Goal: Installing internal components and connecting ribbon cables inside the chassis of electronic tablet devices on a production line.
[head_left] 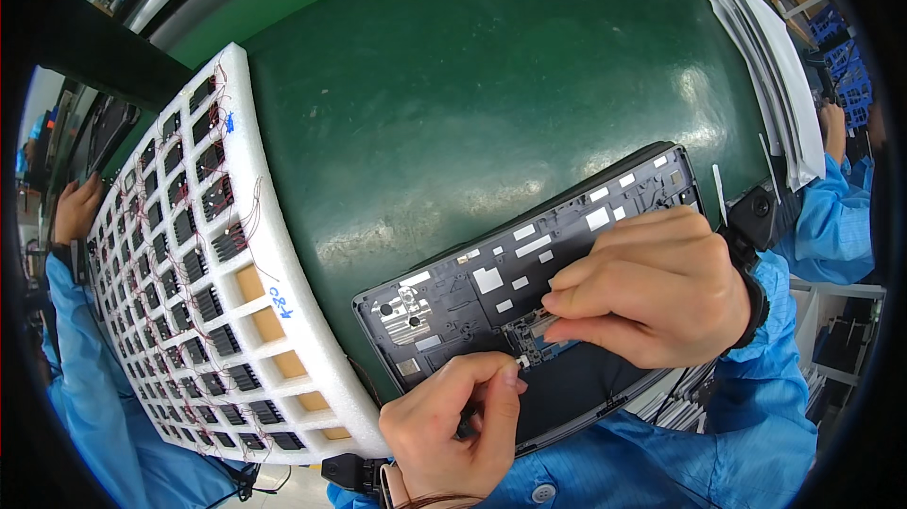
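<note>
A black laptop shell [452, 306], its inside facing up and dotted with white and silver pads, lies tilted on the green table at my front. A small circuit board [529, 331] sits in its middle. My left hand [452, 419] is closed at the shell's near edge, thumb and forefinger pinched beside a small white connector [522, 361] at the board. Whether the fingertips grip the connector or a wire is too small to tell. Over the board's right part my right hand [652, 287] is closed in a pinch; what it holds, if anything, is hidden.
On the left stands a white foam tray [288, 306] with rows of black parts and thin red wires; several slots show brown bottoms. Stacked white sheets [770, 84] lie on the green table [472, 93] at far right. Other people's hands [77, 210] and blue sleeves [836, 226] flank both sides.
</note>
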`<state>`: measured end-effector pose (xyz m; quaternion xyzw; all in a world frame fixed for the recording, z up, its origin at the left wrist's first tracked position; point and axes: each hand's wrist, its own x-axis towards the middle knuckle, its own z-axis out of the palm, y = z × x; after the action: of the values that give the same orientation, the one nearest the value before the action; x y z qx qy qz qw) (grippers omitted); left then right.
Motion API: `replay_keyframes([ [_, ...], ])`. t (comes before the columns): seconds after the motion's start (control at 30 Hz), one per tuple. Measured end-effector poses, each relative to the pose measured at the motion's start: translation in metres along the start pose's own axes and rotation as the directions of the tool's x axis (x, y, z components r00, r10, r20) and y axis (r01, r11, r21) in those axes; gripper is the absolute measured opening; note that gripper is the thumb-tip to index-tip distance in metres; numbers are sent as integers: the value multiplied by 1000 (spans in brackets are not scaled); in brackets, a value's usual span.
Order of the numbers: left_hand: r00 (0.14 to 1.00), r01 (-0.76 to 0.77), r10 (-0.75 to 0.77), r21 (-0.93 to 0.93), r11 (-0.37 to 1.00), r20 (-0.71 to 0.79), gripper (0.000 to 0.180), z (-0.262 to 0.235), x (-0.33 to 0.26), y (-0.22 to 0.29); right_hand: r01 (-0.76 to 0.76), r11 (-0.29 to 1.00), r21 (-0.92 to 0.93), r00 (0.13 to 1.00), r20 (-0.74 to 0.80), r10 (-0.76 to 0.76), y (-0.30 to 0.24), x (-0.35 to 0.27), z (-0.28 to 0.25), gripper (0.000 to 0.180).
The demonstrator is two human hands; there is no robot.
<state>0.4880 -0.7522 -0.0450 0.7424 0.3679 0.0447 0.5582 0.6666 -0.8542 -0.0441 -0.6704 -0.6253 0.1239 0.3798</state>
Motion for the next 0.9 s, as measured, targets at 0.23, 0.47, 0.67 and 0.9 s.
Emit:
replay_keyframes([
  [0.23, 1000, -10, 10, 9, 1000, 0, 7, 0, 0, 1, -7, 1000, 21, 999, -36, 8, 1, -1, 4, 21],
  [0.47, 998, -47, 49, -64, 997, 38, 7, -4, 0, -1, -16, 994, 112, 1000, -24, 18, 4, 0, 2, 23],
  [0.67, 997, 9, -4, -64, 998, 82, 7, -8, 0, -1, -18, 995, 94, 1000, 19, 16, 2, 1, -2, 23],
  [0.9, 988, -142, 148, -110, 984, 49, 2, -3, 5, -14, -7, 995, 102, 1000, -9, 7, 4, 0, 1, 23],
])
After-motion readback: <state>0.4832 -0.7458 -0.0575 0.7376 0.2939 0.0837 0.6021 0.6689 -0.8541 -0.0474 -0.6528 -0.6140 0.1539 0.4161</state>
